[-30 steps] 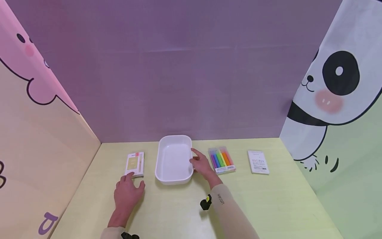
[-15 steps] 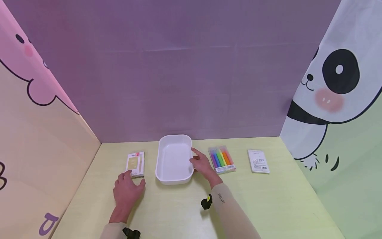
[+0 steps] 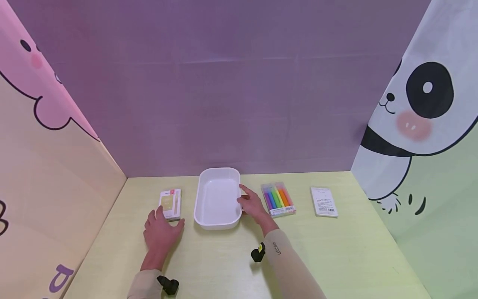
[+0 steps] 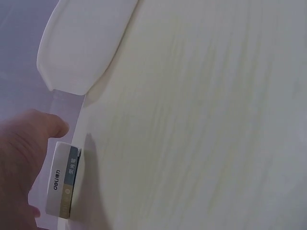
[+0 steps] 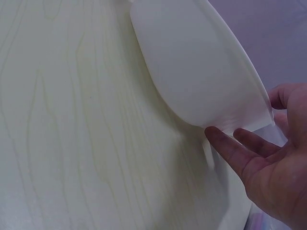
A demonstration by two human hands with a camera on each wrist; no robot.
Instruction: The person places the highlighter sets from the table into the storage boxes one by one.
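My left hand [image 3: 160, 234] is spread at the near end of a small white box [image 3: 171, 204] with a gold panel. Its fingertips are at the box's left side and its thumb stands out to the right. In the left wrist view, the box end [image 4: 62, 179] bears "deli" lettering. A white plastic tray [image 3: 218, 226] sits at the middle of the table. My right hand [image 3: 255, 207] holds the tray's right side, with digits at the rim and others low against the wall. The right wrist view shows the same grip on the tray [image 5: 192, 62].
Right of the tray lies a clear pack of coloured highlighters [image 3: 278, 200]. Farther right is a white box [image 3: 323, 202] with printed text and a barcode. The pale wood table [image 3: 358, 257] is bounded by a purple back wall [image 3: 231, 104] and decorated side panels.
My left hand has slid slightly forward and right, so its fingers reach farther along the small box. The right hand and the tray stay where they were.
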